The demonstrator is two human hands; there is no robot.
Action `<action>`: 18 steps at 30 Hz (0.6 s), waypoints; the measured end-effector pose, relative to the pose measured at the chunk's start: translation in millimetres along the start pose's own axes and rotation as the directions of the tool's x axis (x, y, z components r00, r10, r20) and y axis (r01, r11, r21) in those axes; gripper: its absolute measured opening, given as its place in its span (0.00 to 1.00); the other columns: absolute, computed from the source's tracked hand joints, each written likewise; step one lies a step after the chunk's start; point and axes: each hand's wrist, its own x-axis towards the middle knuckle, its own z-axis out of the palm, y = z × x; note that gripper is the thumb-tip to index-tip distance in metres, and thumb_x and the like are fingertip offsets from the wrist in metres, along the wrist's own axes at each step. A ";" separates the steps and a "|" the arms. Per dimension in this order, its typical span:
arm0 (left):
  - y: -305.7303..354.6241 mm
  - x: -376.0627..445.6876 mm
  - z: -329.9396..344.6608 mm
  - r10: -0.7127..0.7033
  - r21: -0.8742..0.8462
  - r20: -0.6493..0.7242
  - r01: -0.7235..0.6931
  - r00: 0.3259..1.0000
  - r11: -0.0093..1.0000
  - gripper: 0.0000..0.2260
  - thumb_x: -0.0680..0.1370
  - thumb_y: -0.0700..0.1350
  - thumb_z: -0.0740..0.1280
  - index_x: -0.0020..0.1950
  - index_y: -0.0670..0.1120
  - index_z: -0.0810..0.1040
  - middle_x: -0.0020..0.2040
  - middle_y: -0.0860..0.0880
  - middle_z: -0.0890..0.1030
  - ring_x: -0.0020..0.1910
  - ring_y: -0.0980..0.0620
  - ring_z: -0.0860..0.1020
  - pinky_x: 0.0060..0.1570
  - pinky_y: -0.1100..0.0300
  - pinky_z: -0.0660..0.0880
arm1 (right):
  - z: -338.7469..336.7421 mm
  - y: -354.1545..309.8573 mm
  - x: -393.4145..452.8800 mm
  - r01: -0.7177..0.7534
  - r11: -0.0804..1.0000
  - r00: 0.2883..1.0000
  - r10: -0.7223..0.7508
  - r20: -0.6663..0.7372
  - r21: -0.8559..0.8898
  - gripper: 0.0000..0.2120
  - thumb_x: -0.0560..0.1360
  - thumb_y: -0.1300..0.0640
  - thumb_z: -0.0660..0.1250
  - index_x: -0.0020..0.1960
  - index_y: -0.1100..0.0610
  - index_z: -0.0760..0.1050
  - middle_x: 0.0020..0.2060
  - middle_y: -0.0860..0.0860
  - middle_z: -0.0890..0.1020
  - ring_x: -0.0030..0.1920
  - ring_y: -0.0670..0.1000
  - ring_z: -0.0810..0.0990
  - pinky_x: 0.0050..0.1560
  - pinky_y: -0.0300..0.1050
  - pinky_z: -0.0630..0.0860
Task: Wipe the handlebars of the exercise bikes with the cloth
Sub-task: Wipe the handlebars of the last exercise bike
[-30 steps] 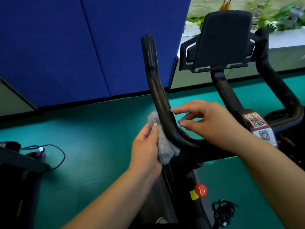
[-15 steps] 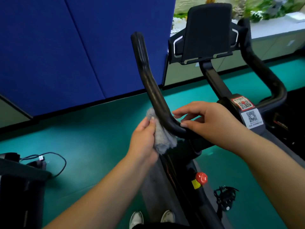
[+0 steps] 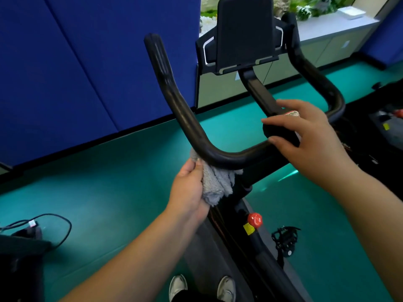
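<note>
Right hand [image 3: 305, 138] shifted to stem, fingers spread | left hand [image 3: 188, 188] pinches cloth [image 3: 214, 184] under handlebar [image 3: 218, 155]

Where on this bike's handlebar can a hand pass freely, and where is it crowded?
Free: the left horn rising from the bend, and the right horn beyond the tablet holder. Crowded: the bend, where the left hand presses the cloth, and the centre clamp under the right hand.
</note>
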 end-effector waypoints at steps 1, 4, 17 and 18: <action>-4.9 -3.7 2.2 -0.022 0.007 -0.002 0.022 1.000 1.000 0.10 0.82 0.36 0.55 0.58 0.37 0.75 0.45 0.38 0.83 0.41 0.45 0.84 0.41 0.51 0.81 | -0.9 6.0 2.2 -0.013 1.000 1.000 0.013 0.005 -0.006 0.18 0.72 0.59 0.72 0.61 0.51 0.79 0.68 0.51 0.71 0.68 0.53 0.66 0.69 0.43 0.57; -27.0 -10.9 11.6 -0.049 0.055 -0.018 0.050 0.999 0.997 0.12 0.82 0.37 0.56 0.61 0.39 0.76 0.55 0.37 0.81 0.53 0.41 0.81 0.56 0.46 0.77 | 5.2 24.6 7.9 -0.008 1.000 0.999 0.008 0.035 -0.007 0.18 0.74 0.57 0.71 0.64 0.51 0.77 0.69 0.51 0.70 0.68 0.54 0.67 0.71 0.49 0.60; -46.9 -10.4 23.0 0.040 0.049 -0.015 -0.039 0.999 0.998 0.12 0.80 0.35 0.59 0.55 0.43 0.80 0.52 0.41 0.82 0.48 0.45 0.81 0.54 0.51 0.78 | 12.0 56.4 21.0 0.113 0.992 0.993 -0.113 0.010 0.055 0.14 0.77 0.54 0.64 0.61 0.52 0.79 0.64 0.50 0.76 0.66 0.54 0.71 0.69 0.53 0.65; -53.7 -6.8 30.4 0.045 0.042 -0.018 -0.045 0.999 0.998 0.12 0.79 0.34 0.60 0.57 0.43 0.80 0.54 0.39 0.82 0.51 0.44 0.80 0.57 0.48 0.76 | 13.0 57.2 21.1 0.112 0.992 0.994 -0.112 0.001 0.062 0.15 0.76 0.52 0.63 0.61 0.52 0.79 0.64 0.49 0.76 0.66 0.54 0.71 0.69 0.53 0.66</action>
